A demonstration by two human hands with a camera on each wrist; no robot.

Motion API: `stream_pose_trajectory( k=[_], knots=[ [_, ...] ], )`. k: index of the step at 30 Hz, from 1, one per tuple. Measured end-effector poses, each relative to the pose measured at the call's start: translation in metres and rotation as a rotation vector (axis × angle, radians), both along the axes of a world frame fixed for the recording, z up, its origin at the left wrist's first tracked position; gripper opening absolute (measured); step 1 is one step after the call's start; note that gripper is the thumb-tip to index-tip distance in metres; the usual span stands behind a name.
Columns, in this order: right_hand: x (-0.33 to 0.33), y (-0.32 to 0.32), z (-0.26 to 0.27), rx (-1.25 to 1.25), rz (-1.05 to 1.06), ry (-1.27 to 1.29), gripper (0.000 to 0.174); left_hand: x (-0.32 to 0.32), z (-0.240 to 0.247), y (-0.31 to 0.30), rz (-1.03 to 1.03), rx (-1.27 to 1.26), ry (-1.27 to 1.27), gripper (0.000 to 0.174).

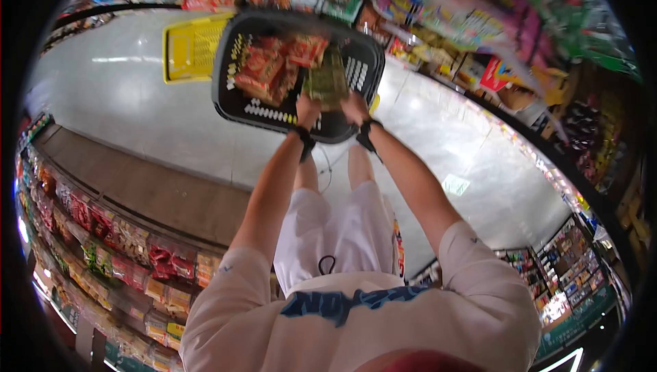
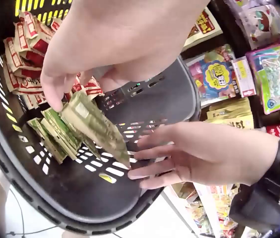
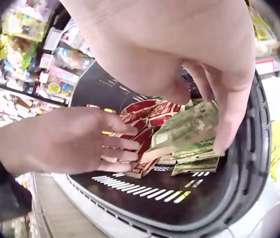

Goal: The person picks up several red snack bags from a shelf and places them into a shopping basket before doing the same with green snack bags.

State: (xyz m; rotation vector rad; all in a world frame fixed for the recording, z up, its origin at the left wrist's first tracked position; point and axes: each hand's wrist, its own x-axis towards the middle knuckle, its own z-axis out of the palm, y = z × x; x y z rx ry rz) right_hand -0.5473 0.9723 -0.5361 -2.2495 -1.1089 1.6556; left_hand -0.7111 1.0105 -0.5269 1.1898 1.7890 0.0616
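A black shopping basket is before me with both hands inside it. A green flat packet lies tilted between my hands, over several other green packets. My left hand is at one end of it; its fingers look straight and spread in the right wrist view. At the other end is my right hand, with extended fingers close to the packet's tip in the left wrist view. Red and cream packets are heaped beside the green ones.
A yellow basket shows on the floor behind the black one. Shelves of bagged snacks line the far and right side. Another packed shelf curves along the left.
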Motion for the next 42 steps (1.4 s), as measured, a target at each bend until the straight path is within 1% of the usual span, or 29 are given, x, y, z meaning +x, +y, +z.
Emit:
stream_pose_trajectory(
  k=[1,3,4,6,7,8,9,10,11,12,13,14,15,16,17,18,19,21,22,23,25,29,31,33,35,37,38,40,42],
  knots=[
    [0.005,0.004,0.047,0.014,-0.017,0.028,0.036,-0.004,0.007,-0.006,-0.036,0.089,-0.016,0.034],
    [0.017,-0.007,0.076,-0.06,0.066,0.008,0.028,-0.019,0.007,-0.012,-0.079,-0.049,-0.021,0.03],
    [0.024,-0.027,0.063,0.106,0.135,-0.052,0.027,-0.024,0.019,-0.015,-0.233,0.04,0.023,0.025],
    [0.041,-0.047,0.076,0.086,0.056,-0.023,0.022,-0.042,0.004,-0.03,-0.452,0.208,0.036,0.02],
    [0.053,-0.047,0.1,0.063,0.102,0.008,0.022,-0.044,0.033,-0.023,-0.736,0.35,0.094,0.019],
    [0.062,-0.044,0.131,0.016,0.092,0.012,0.021,-0.041,0.063,-0.023,-0.479,0.283,0.025,0.021],
    [0.072,-0.049,0.153,0.064,0.126,-0.011,0.028,-0.044,0.071,-0.022,-0.506,0.305,0.025,0.022],
    [0.083,-0.055,0.161,0.095,0.129,-0.014,0.029,-0.037,0.127,-0.016,-0.408,0.327,-0.088,0.024],
    [0.092,-0.061,0.181,0.1,0.06,0.015,0.03,-0.051,0.096,-0.015,-0.551,0.341,-0.095,0.027],
    [0.101,-0.066,0.201,0.106,-0.009,0.044,0.031,-0.04,0.158,-0.011,-0.255,0.172,-0.222,0.03],
    [0.107,-0.074,0.228,0.086,-0.146,0.117,0.031,-0.059,0.098,-0.009,-0.588,0.309,-0.033,0.024],
    [0.115,-0.087,0.24,0.038,-0.215,0.157,0.032,-0.059,0.121,0.002,-0.654,0.33,-0.052,0.023],
    [0.125,-0.116,0.245,-0.024,-0.282,0.203,0.033,-0.057,0.152,0.005,-0.719,0.337,-0.07,0.021],
    [0.139,-0.17,0.229,-0.082,0.071,0.152,0.031,-0.048,0.176,0.005,-0.231,0.104,-0.276,0.019],
    [0.152,-0.223,0.218,-0.085,0.42,0.105,0.031,-0.035,0.233,0.016,-0.302,0.077,-0.34,0.019],
    [0.155,-0.267,0.207,-0.325,0.093,0.257,0.031,-0.021,0.299,0.028,-0.37,0.048,-0.408,0.019],
    [0.144,-0.295,0.23,-0.326,0.209,0.164,0.035,-0.005,0.368,0.041,-0.436,0.016,-0.476,0.02],
    [0.135,-0.328,0.243,-0.37,0.143,0.118,0.034,0.033,0.486,0.053,-0.393,-0.018,-0.8,0.021],
    [0.132,-0.336,0.25,-0.378,0.083,0.114,0.034,0.05,0.531,0.065,-0.477,-0.031,-0.867,0.023],
    [0.13,-0.34,0.256,-0.378,0.036,0.108,0.033,0.068,0.573,0.075,-0.558,-0.05,-0.935,0.025],
    [0.13,-0.345,0.264,-0.367,-0.047,0.103,0.033,0.108,0.659,0.079,-0.675,0.125,-1.072,0.027],
    [0.136,-0.333,0.27,-0.302,-0.168,0.092,0.031,0.189,0.769,0.116,-0.972,0.16,-1.099,0.029],
    [0.14,-0.326,0.272,-0.248,-0.217,0.083,0.031,0.236,0.79,0.139,-0.988,0.263,-1.047,0.032],
    [0.146,-0.324,0.276,-0.204,-0.264,0.081,0.03,0.296,0.8,0.163,-0.887,0.322,-0.95,0.042],
    [0.149,-0.323,0.281,-0.173,-0.294,0.082,0.029,0.341,0.797,0.185,-0.945,0.541,-0.955,0.052],
    [0.152,-0.323,0.285,-0.157,-0.313,0.081,0.029,0.388,0.812,0.196,-0.915,0.496,-0.665,0.057],
    [0.155,-0.325,0.284,-0.153,-0.318,0.08,0.028,0.395,0.802,0.189,-0.831,0.706,-0.881,0.056],
    [0.157,-0.331,0.284,-0.151,-0.33,0.085,0.028,0.424,0.796,0.202,-0.872,0.85,-0.796,0.05],
    [0.159,-0.338,0.283,-0.157,-0.331,0.087,0.027,0.443,0.786,0.208,-0.782,0.843,-0.795,0.048]
  ],
)
